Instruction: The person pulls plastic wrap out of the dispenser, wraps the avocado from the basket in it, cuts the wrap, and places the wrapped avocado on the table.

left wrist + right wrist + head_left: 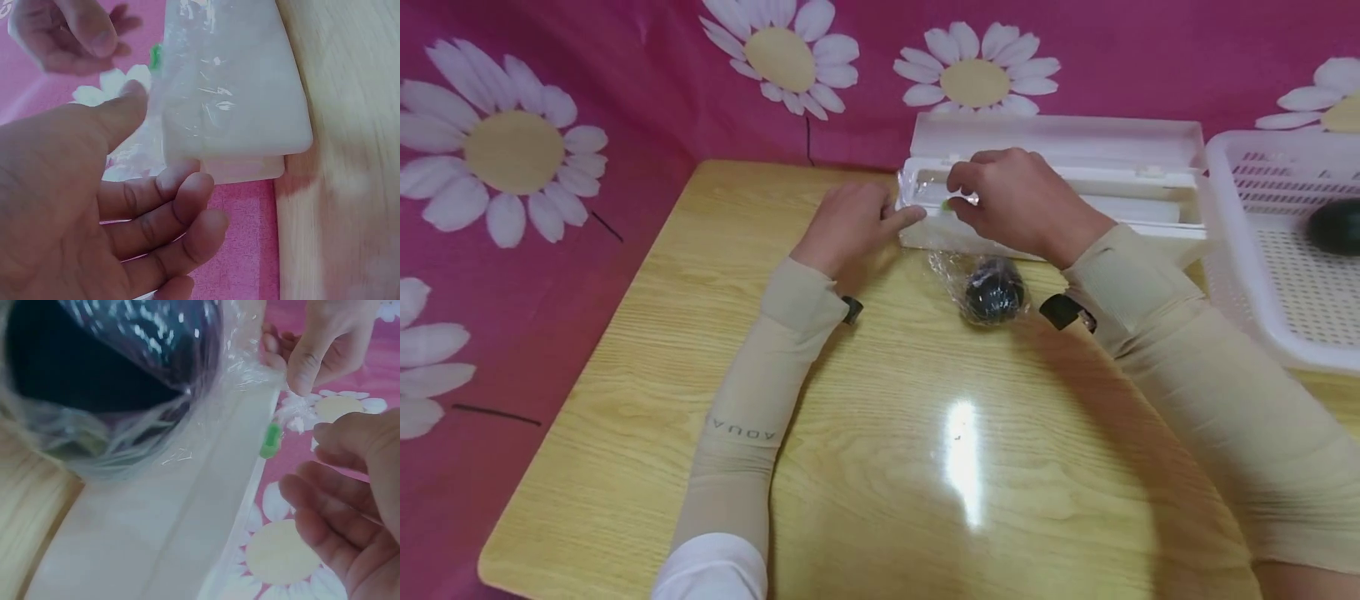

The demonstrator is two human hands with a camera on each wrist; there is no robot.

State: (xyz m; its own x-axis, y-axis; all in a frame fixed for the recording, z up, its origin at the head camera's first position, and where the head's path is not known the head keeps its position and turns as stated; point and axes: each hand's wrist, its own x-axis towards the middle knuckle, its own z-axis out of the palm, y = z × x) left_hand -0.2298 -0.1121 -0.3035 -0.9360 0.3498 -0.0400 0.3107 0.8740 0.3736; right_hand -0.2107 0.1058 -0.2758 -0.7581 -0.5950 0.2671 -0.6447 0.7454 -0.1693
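A long white cling film box lies at the back of the table, its lid raised. On its front edge sits a small green slide cutter. Clear cling film drapes over the box's left end and runs down to a dark, rounded, glossy item covered in film in front of it. My left hand is at that left end, thumb and relaxed fingers spread around the film's edge, pinching nothing. My right hand hovers by the green cutter with fingers loosely bent, a gap showing between them and the cutter.
To the right of the box stands a white plastic basket with another dark rounded item inside. The wooden table meets a pink flowered cloth at the back and left.
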